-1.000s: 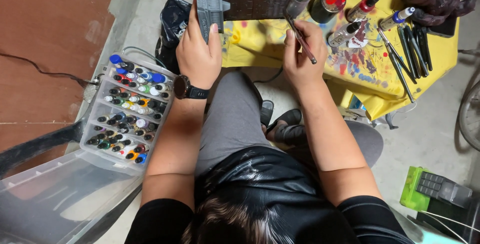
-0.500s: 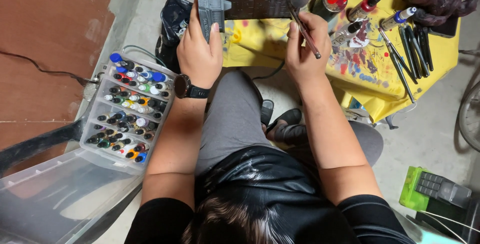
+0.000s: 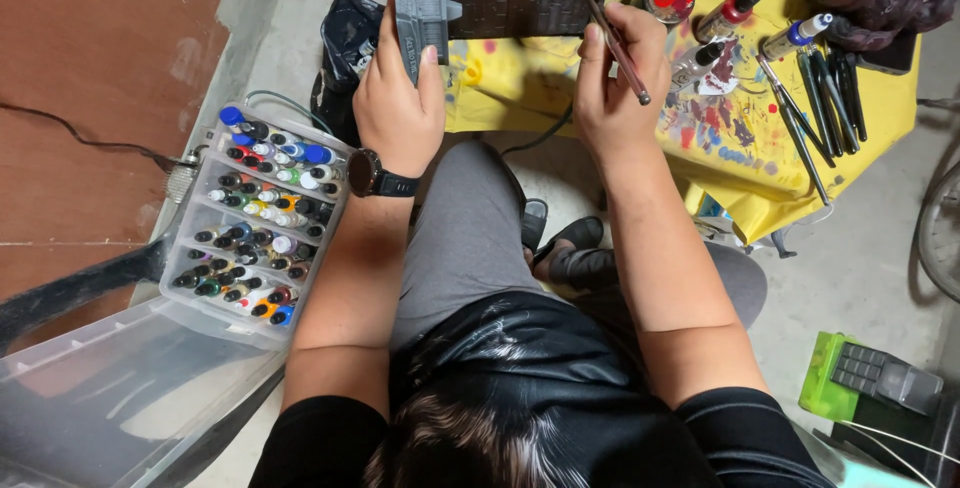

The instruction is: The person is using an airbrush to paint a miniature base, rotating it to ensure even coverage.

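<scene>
Left hand (image 3: 398, 108) clamped on grey ridged model piece (image 3: 420, 3) at near edge of yellow paint-stained table (image 3: 880, 108), right hand (image 3: 612, 83) pinching thin paintbrush (image 3: 615, 38)

Yellow paint-spattered table (image 3: 880, 138), paint bottles (image 3: 795, 36), brushes (image 3: 825, 88)

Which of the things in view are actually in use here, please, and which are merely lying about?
In use:
- grey moulded model piece, in left hand
- thin dark paintbrush, in right hand

Lying about:
- clear plastic tray of small paint bottles
- dark brushes on yellow cloth
- green box
</scene>
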